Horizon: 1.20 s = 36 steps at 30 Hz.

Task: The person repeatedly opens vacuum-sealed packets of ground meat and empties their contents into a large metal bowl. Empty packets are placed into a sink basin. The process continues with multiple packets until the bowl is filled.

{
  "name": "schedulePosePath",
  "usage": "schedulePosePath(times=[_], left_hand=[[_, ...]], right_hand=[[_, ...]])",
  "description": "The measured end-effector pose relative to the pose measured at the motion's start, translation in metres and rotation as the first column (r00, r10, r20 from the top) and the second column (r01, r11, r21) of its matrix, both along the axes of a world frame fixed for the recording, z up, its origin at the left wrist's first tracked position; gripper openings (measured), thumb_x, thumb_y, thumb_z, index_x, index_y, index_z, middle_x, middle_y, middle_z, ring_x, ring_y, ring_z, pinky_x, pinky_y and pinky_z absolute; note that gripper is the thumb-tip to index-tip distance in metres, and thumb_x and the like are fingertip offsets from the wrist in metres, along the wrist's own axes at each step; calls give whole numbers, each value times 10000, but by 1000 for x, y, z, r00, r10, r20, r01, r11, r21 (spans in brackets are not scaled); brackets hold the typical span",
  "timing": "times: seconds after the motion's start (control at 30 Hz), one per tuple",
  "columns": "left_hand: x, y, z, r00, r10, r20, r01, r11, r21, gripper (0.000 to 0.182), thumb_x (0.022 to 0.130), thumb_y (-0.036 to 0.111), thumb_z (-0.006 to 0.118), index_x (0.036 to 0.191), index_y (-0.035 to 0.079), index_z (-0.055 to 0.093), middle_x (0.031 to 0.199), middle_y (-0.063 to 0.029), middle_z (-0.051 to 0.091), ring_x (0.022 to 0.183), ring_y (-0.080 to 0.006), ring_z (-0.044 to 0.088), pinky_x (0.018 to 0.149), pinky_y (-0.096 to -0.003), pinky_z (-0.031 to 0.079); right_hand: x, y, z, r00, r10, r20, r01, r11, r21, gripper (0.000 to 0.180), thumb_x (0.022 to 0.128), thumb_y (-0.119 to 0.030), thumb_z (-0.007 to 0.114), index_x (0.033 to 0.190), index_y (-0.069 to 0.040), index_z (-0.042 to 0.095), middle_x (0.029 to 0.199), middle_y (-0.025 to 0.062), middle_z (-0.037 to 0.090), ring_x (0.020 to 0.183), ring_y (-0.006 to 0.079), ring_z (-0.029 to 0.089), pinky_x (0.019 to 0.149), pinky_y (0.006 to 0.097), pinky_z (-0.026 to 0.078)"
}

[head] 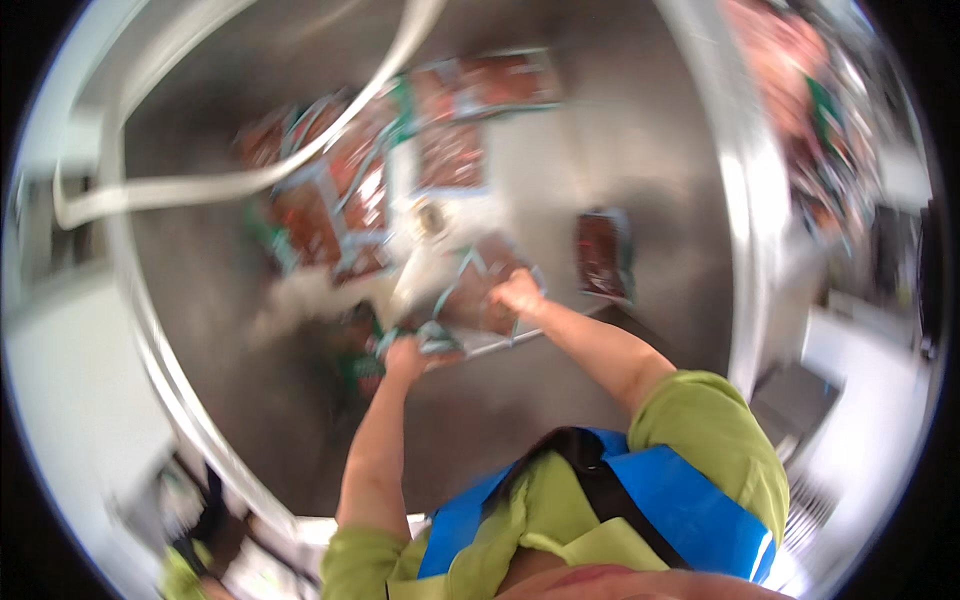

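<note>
My left hand point(407, 358) is closed around the edge of a clear plastic package with green parts point(435, 339), near the lower middle of a large metal basin. My right hand point(519, 293) grips a flat plastic package with reddish-brown contents point(480, 289), just to the right of it. Both packages are blurred. Beyond my hands, more packages of dark red contents point(307, 225) lie grouped at the left. Another package point(451, 154) lies near a round drain-like fitting point(430, 217). A single package point(600, 253) lies apart, right of my right hand.
The basin's metal rim point(750, 187) curves past on the right. A pale hose point(262, 180) arcs over the upper left. Beyond the right rim are blurred pink and red items point(780, 67). Part of another person in a yellow-green garment point(184, 566) shows at bottom left.
</note>
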<state>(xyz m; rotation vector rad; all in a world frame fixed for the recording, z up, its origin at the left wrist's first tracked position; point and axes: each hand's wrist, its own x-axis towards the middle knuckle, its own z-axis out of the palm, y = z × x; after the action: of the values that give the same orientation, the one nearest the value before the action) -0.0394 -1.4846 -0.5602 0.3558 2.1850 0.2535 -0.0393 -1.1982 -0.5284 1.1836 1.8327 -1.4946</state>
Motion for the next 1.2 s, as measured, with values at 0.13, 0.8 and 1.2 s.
schedulePosePath(times=[0.13,0.8,1.2], left_hand=[[32,10,55,902,417,113,-431,890,152,567,571,416,796,848,-57,651,805,-202,663,790,-348,646,684,-420,488],[91,181,351,425,874,-236,-614,470,634,287,731,87,733,937,-82,628,835,-91,643,726,-184,582,664,-313,477],[71,407,489,530,681,506,-664,-38,747,344,848,121,623,1157,2,529,1097,-92,585,966,-214,584,798,-354,494]], right_hand=[[26,94,149,966,-251,-62,226,936,-269,356,582,40,594,935,76,567,734,123,576,564,173,541,419,322,399],[154,763,363,-7,-653,-757,843,403,-356,252,650,4,647,887,-19,565,677,68,496,589,205,515,501,352,461],[210,723,371,536,-470,-701,819,490,297,505,733,-364,733,1063,-35,539,922,78,538,743,147,535,563,248,490]])
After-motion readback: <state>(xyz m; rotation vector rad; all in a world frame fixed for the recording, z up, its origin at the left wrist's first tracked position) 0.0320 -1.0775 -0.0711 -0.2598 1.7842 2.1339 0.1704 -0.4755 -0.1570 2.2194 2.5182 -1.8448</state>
